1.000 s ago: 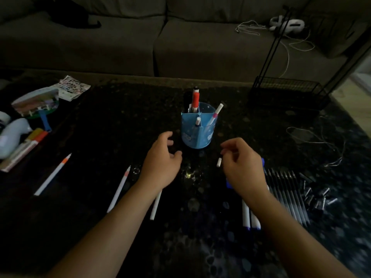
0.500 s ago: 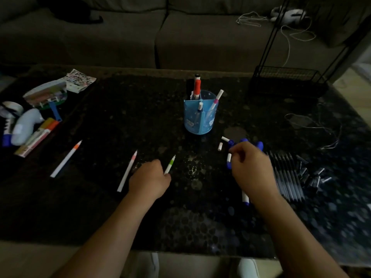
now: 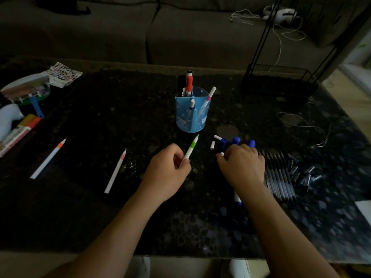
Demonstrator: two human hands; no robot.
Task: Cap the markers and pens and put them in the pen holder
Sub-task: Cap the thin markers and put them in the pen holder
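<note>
A blue pen holder [image 3: 191, 115] stands mid-table with three capped markers upright in it. My left hand [image 3: 167, 173] grips an uncapped white pen with a green band [image 3: 191, 148], tip raised toward the holder. My right hand [image 3: 242, 167] lies fingers-down over a cluster of blue markers [image 3: 235, 141] and small white caps [image 3: 212, 145]; whether it pinches one of them is hidden. On the table to the left lie a pink-banded pen [image 3: 116, 171] and an orange-banded pen [image 3: 48, 158], both uncapped.
A row of dark pens [image 3: 279, 177] and loose dark caps [image 3: 303, 173] lies right of my right hand. Marker packs [image 3: 18, 133] and a fan sit at the far left, a wire rack [image 3: 279, 79] at the back right, a thin cord [image 3: 307, 125] near it.
My left hand went down to the table, took the green-banded pen and lifted it. My right hand dropped onto the blue markers and caps.
</note>
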